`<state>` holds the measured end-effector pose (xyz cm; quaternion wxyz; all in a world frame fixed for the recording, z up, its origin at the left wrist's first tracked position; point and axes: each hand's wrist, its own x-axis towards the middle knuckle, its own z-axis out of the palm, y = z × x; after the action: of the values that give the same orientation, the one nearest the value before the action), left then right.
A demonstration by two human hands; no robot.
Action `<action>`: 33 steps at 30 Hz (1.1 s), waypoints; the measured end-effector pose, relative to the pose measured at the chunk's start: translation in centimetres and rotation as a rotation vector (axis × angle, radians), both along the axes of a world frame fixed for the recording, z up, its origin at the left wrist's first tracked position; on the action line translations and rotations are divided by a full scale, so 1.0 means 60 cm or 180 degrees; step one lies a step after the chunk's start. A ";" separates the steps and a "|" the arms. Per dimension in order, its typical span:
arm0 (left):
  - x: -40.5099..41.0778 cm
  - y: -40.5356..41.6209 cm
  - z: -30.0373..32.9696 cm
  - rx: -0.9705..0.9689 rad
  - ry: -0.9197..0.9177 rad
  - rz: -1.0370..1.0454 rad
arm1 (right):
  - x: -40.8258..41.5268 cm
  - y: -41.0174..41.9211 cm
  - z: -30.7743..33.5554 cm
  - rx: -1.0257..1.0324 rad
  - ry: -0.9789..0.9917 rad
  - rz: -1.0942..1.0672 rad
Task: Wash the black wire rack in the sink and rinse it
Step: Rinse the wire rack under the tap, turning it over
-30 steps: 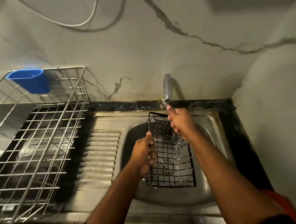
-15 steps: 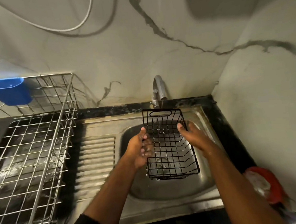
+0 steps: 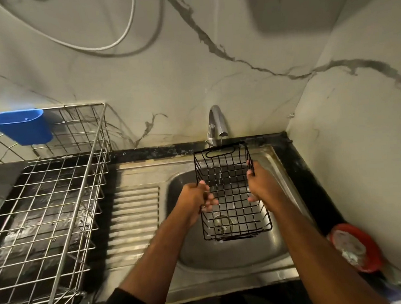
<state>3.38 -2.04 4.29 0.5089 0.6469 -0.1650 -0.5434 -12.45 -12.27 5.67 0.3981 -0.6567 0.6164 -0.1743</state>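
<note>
Since the earlier frame the right hand has left the rack's far edge for its right side, and the black wire rack now sits squarer under the curved steel tap. It hangs above the steel sink, centre frame. The left hand curls round the left wall; the right hand's grip pinches the right rim. A thin stream falls through the mesh, so this looks like rinsing under way; no soap shows.

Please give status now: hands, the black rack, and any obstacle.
Left hand and right hand grip black wire rack by its sides. Rack over sink, under tap. Nothing blocking.
</note>
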 end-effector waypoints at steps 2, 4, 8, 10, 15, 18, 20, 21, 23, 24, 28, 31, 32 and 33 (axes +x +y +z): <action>-0.004 0.002 -0.010 0.0200 -0.0585 -0.0129 | -0.002 0.001 0.006 0.0048 -0.0031 -0.0060; -0.002 0.004 -0.018 0.0326 -0.1312 -0.0312 | -0.006 0.002 0.009 0.0036 0.0030 -0.0074; -0.009 0.006 -0.011 0.0302 -0.2263 -0.0558 | -0.012 0.002 0.005 0.0005 0.0125 -0.0144; -0.011 0.003 -0.012 0.0238 -0.2508 -0.0584 | -0.017 0.002 0.003 0.0031 0.0143 -0.0186; -0.014 -0.005 -0.005 0.0235 -0.2929 -0.0719 | -0.036 -0.005 0.014 -0.0131 0.0468 -0.0159; -0.019 -0.014 0.001 0.0214 -0.3027 -0.0758 | -0.047 -0.008 0.023 -0.0263 0.0637 -0.0052; -0.022 -0.020 0.004 0.0222 -0.3082 -0.0784 | -0.052 -0.011 0.025 -0.0302 0.0711 -0.0023; -0.022 -0.021 0.004 0.0219 -0.3085 -0.0788 | -0.054 -0.012 0.025 -0.0320 0.0751 -0.0001; -0.023 -0.023 0.004 0.0196 -0.3088 -0.0781 | -0.057 -0.013 0.025 -0.0361 0.0796 0.0036; -0.024 -0.024 0.003 0.0184 -0.3090 -0.0775 | -0.059 -0.013 0.024 -0.0389 0.0820 0.0057; -0.023 -0.022 -0.002 0.0054 -0.3119 -0.0718 | -0.058 -0.012 0.021 -0.0479 0.0890 0.0130; -0.022 -0.021 -0.002 -0.0032 -0.3097 -0.0699 | -0.055 -0.014 0.018 -0.0506 0.0939 0.0154; -0.022 -0.021 0.000 -0.0051 -0.3071 -0.0685 | -0.054 -0.014 0.017 -0.0516 0.0958 0.0146; -0.022 -0.021 -0.001 -0.0067 -0.3043 -0.0667 | -0.053 -0.014 0.015 -0.0521 0.0973 0.0139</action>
<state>2.06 -3.30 4.25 0.3252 0.7988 -0.4498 -0.2321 -15.65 -13.09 6.59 0.2486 -0.7190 0.6391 -0.1133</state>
